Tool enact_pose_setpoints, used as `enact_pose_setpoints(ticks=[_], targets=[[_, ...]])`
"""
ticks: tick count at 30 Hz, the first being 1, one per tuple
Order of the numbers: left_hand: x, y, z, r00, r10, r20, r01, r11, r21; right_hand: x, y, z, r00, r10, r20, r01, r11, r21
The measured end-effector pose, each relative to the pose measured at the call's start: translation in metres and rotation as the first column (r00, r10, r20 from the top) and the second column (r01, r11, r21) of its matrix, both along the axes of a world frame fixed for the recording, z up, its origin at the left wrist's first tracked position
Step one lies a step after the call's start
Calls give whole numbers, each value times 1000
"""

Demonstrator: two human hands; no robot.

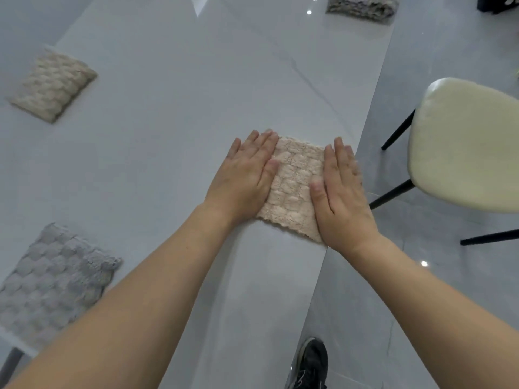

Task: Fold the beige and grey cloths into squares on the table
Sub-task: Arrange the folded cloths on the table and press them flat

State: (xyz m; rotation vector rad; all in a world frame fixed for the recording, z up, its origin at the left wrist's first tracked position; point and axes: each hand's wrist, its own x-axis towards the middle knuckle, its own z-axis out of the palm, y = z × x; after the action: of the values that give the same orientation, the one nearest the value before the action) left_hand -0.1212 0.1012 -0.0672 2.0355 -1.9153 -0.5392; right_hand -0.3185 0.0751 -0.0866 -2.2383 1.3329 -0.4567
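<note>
A cream-cushioned chair (463,144) with black legs is standing on the glossy grey tiled floor (421,290) just beside the table's right edge, while a black sneaker (311,363) is resting on the tiles below.

hands (292,181) on cloth (295,189) — table (182,108) edge, chair (463,144) right

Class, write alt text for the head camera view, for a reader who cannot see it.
Both hands, left hand and right hand, press flat on a folded beige cloth near the edge of a pale table. Another folded beige cloth, a grey cloth and a far cloth pile also lie on the table; a cream chair stands beside it.
</note>
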Motion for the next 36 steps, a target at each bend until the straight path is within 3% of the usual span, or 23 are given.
enact_pose_setpoints(ticks=[4, 8, 10, 11, 13, 16, 21, 23, 28, 31, 33, 36], targets=[[7, -3, -3, 994, -18, 110, 20, 1000, -23, -15, -4, -2, 996, 46, -82, -48, 999, -23], [8, -3, -4, 994, -14, 106, 18, 999, -33, -16, -5, -1, 993, 53, -108, -58, 997, -47], [7, -2, 1, 999, 37, -37, -39, 999, -36, -18, -11, 4, 991, 86, -100, -92, 994, -53], [6, 1, 6, 973, 140, -181, -151, 988, -44, -20, -18, 9, 990, 117, -76, -121, 991, -54], [-3, 12, 17, 779, 433, -453, -507, 860, -49, -23, -39, 21, 974, 222, 37, -222, 975, -16], [-39, 33, 29, 389, 680, -621, -878, 478, -26, -16, -76, 39, 880, 400, 255, -442, 886, 137], [-124, 24, 23, 5, 662, -750, -994, 88, 71, 13, -114, 41, 722, 643, 256, -691, 689, 219], [-144, 13, 22, -95, 596, -797, -995, -28, 97, 19, -119, 37, 665, 710, 231, -747, 624, 229], [-156, -4, 19, -116, 545, -831, -992, -103, 71, 23, -123, 31, 586, 782, 210, -809, 552, 203], [-156, -2, 11, -28, 657, -753, -999, -33, 9, 25, -124, 29, 508, 861, 14, -856, 502, 126], [-155, 4, 4, 119, 825, -553, -993, 111, -47, 26, -123, 26, 481, 868, -125, -870, 490, 58], [-151, 18, -8, 357, 933, -55, -932, 351, -96, 22, -123, 21, 493, 832, -253, -861, 508, -7]])
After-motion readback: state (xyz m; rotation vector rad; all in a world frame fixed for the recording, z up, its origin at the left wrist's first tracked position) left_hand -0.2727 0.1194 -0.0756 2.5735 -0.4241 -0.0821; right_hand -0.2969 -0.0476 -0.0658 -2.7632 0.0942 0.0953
